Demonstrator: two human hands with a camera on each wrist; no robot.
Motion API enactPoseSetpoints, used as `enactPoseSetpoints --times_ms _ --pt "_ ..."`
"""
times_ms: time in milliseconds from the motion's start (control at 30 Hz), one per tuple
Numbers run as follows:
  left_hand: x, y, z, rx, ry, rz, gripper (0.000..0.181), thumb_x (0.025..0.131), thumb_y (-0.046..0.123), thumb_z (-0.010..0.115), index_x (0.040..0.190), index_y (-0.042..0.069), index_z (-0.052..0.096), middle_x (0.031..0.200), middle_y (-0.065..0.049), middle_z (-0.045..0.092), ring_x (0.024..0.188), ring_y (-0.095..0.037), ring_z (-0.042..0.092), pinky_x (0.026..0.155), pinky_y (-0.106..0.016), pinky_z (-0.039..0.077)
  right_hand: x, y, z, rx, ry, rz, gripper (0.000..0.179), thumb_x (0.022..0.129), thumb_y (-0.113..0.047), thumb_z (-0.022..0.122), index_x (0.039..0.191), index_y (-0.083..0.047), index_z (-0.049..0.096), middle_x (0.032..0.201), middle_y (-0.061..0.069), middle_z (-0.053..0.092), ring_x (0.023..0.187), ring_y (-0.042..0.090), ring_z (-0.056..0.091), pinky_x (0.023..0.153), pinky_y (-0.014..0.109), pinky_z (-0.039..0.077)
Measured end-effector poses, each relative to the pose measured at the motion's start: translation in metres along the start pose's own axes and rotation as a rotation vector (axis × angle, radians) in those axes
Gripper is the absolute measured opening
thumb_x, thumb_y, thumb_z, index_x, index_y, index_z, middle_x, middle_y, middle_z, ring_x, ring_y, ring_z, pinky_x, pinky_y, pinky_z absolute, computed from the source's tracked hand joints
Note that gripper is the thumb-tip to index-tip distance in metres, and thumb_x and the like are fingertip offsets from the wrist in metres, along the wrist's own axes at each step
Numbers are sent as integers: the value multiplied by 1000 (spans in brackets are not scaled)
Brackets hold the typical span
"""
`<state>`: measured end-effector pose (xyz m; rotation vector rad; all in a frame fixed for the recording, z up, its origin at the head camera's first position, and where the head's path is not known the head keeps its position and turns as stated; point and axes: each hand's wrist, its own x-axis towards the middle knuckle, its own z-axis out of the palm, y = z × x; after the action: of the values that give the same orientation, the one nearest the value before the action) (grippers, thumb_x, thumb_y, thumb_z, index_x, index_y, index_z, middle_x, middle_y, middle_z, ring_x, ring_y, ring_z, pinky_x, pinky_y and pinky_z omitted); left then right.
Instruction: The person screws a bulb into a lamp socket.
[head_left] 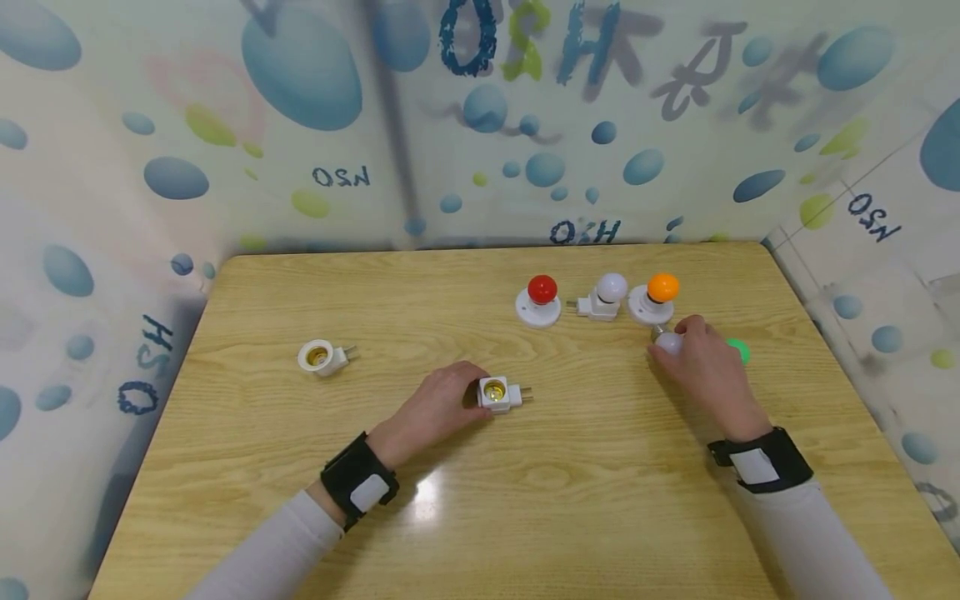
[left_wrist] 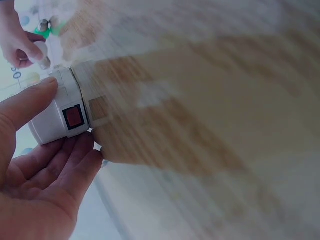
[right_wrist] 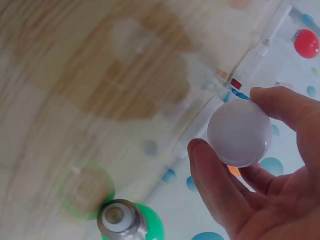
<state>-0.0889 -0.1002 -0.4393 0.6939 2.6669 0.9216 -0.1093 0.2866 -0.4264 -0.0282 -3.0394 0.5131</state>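
The left grip [head_left: 442, 397] holds the square socket [head_left: 495, 393] between thumb and fingers near the middle of the bench [head_left: 570, 483], prongs pointing right, red switch [left_wrist: 74, 117] showing in the left wrist view. The right grip [head_left: 708, 367] pinches a white bulb [head_left: 670, 343] by its globe at the bench's right side. The green bulb [head_left: 741, 349], partly hidden, is just beside that hand. Behind stand a red bulb [head_left: 542, 289], a second white bulb [head_left: 612, 287] and an orange bulb [head_left: 663, 287]; a round socket [head_left: 307, 358] lies at left
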Motion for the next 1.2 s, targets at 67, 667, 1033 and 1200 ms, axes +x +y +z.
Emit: enactPoseSetpoints --times_ms 67,667,1033,1200 --pt "-1 -1 0 2 2 0 40 87 20 86 120 4 70 114 -7 70 103 -18 66 91 -37 55 -1 -3 -2 16 0 1 51 97 -29 71 118 13 50 97 33 58 72 38 59 61 49 55" --pt "-3 -4 -1 -4 5 4 39 88 20 85 119 5 69 112 -5 69 100 -16 64 88 -36 55 -21 -43 -22 271 -72 -215 48 97 -13 74 138 5 56 125 24 56 104 37 59 88 58 57" --pt "-3 0 2 9 26 42 40 88 21 85 120 5 70 115 -7 70 103 -18 65 90 -36 55 -32 -73 -24 265 -29 -425 56 94 -12 78 144 -2 56 134 19 63 110 33 66 87 51 59" --pt "-1 2 4 43 17 58 42 88 25 85 122 6 70 116 -6 71 105 -20 66 91 -37 54 -35 -92 -22 348 -130 -387 56 94 -16 79 140 0 51 129 18 65 106 30 68 90 51 58"
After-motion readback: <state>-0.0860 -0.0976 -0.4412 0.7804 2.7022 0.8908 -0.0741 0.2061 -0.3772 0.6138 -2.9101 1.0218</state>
